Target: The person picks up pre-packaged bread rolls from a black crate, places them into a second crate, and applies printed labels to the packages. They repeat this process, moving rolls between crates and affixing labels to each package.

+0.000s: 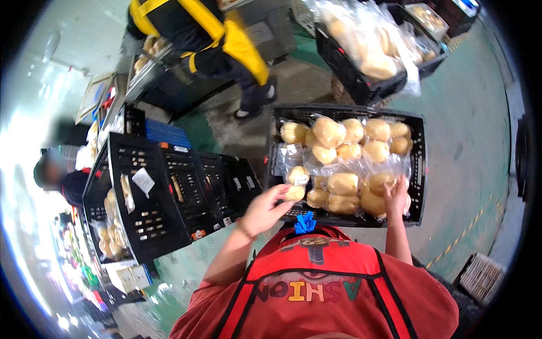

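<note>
A black plastic crate [419,169] stands in front of me, filled with clear plastic bags of pale yellow potatoes [342,183]. At its near left corner, my left hand [264,210] has its thumb and fingers on either side of a small bag of potatoes [294,192], which carries a white label. My right hand [397,199] lies against another bag of potatoes [374,202] in the near right corner, its fingers stretched out and apart. Part of that bag is hidden behind the fingers.
On the left stand stacked black crates [148,198], some holding bagged produce. Another black crate [361,90] heaped with bagged produce is at the far right. A person in dark and yellow clothing [226,51] stands beyond. A pale slatted crate [481,278] sits at lower right.
</note>
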A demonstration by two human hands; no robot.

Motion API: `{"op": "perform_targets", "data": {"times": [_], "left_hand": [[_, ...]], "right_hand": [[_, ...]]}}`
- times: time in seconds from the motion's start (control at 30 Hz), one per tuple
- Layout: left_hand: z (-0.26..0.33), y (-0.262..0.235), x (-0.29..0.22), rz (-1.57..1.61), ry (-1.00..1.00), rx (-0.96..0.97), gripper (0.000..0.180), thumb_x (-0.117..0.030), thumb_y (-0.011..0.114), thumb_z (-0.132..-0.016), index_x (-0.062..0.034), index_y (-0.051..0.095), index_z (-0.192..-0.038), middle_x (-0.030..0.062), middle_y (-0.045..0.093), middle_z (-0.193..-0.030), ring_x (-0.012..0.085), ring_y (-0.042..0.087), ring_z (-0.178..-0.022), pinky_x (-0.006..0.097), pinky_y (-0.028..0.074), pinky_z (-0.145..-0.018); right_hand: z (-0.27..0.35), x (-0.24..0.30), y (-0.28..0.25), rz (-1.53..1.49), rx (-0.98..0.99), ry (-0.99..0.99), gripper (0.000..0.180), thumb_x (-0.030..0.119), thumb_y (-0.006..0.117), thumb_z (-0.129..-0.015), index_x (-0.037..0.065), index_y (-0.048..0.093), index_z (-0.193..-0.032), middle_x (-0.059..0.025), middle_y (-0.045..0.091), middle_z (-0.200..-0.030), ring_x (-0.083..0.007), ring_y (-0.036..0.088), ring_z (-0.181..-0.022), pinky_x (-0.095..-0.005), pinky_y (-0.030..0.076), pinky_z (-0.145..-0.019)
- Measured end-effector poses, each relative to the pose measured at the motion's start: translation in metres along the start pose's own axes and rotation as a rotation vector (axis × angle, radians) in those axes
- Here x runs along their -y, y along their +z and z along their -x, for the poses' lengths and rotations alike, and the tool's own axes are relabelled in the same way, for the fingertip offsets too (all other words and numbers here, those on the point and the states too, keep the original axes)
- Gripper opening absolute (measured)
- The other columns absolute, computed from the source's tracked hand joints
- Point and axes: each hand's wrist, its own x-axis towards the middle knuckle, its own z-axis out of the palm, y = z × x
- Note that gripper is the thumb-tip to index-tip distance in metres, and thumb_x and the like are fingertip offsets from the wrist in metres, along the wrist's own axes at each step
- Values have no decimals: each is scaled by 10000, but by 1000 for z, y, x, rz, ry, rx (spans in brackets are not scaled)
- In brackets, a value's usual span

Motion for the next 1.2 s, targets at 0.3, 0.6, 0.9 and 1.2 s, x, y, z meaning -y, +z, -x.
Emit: {"op": "perform_targets", "data": {"times": [0.3,0.6,0.9,1.2], "left_hand": [[225,-186,-105,-147,470,-848,367,-95,570,-890,48,494,-1219,139,575,-1167,196,557,-1069,331,407,-976],[300,-390,-67,-558,174,-1143,289,-79,574,-903,23,551,-1173,85,614,-1110,121,572,-1010,254,446,-887],[369,-543,8,-844,-283,-900,411,-273,682,-804,20,612,-1084,129,664,-996,197,629,-903,308,492,-825],[398,-563,87,-513,-884,-479,727,-594,641,-750,-80,535,-1253,78,567,-1194,154,562,-1001,324,473,-761]], "right_hand": [[-20,28,-9,-253,327,40,741,88,696,-792,107,310,-1425,-208,476,-1311,-305,452,-1227,-351,367,-1008],[-21,109,-9,908,249,-94,486,328,670,-772,47,581,-1159,-130,528,-1246,-313,482,-1175,-390,430,-972],[131,306,54,-48,320,-515,342,158,652,-804,8,607,-1108,-188,631,-1061,-329,606,-998,-383,473,-865],[255,529,20,-542,471,-1313,307,61,676,-750,0,609,-1044,-159,638,-1000,-332,613,-902,-372,483,-804]]}}
